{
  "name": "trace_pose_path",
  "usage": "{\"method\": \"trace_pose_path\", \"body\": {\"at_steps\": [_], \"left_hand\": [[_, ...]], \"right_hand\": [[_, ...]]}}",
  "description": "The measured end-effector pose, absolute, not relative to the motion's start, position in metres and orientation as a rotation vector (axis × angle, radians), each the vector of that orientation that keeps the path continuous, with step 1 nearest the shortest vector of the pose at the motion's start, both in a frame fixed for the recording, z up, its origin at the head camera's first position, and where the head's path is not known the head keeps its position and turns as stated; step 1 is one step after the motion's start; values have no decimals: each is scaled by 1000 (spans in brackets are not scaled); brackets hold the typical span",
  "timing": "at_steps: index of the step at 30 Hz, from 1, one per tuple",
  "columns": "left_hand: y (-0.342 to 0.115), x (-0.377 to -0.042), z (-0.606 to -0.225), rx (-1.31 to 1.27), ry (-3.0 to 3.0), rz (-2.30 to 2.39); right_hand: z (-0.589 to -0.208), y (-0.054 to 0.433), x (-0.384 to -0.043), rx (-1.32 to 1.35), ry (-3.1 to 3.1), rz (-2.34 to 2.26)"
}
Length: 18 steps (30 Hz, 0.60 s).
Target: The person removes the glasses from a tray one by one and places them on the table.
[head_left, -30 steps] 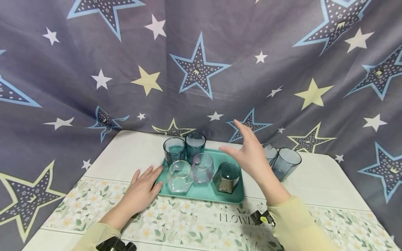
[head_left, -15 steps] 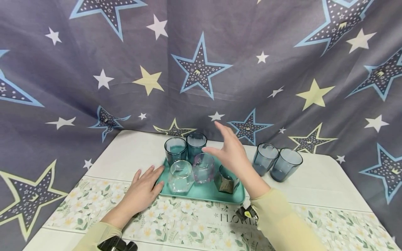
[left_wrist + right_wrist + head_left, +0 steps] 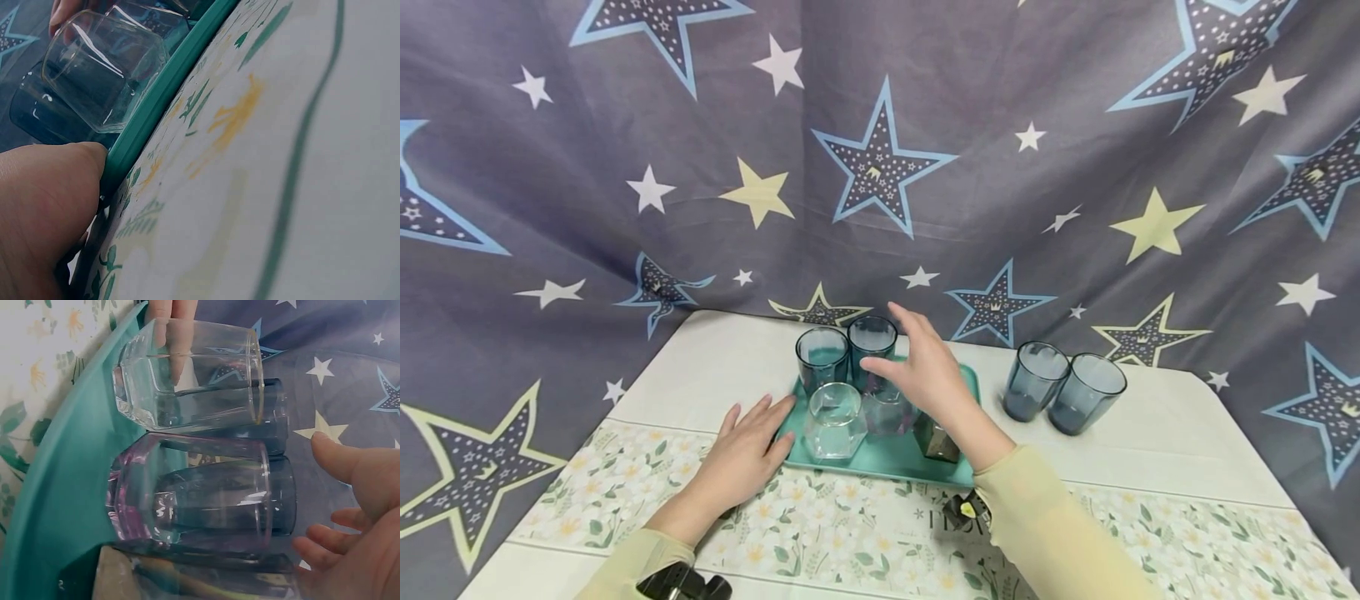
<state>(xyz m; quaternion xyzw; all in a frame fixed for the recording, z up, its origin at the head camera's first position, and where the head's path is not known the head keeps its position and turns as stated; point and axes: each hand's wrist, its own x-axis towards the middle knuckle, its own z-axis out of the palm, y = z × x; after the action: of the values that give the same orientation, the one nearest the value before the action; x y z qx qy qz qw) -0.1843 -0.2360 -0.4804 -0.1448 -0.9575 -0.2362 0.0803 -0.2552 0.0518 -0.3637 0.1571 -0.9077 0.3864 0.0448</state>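
One see-through, pink-tinted glass [image 3: 190,494]; right hand [image 3: 931,372] and left hand [image 3: 743,450] have fingers apart.

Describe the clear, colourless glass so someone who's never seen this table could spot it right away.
On the table sits a teal tray. At its near left corner, beside the left hand, stands the clear glass. It alone is colourless: a pink-tinted glass stands to its right and two blue glasses behind.
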Motion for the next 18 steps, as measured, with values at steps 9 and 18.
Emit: {"method": "trace_pose_path", "body": {"at_steps": [9, 18], "left_hand": [[-235, -185, -480, -424, -2866, -706], [-236, -184, -480, -428, -2857, -695]], "right_hand": [[-374, 46, -262, 474, -2787, 1187], [-380, 40, -267, 443, -2799, 1166]]}}
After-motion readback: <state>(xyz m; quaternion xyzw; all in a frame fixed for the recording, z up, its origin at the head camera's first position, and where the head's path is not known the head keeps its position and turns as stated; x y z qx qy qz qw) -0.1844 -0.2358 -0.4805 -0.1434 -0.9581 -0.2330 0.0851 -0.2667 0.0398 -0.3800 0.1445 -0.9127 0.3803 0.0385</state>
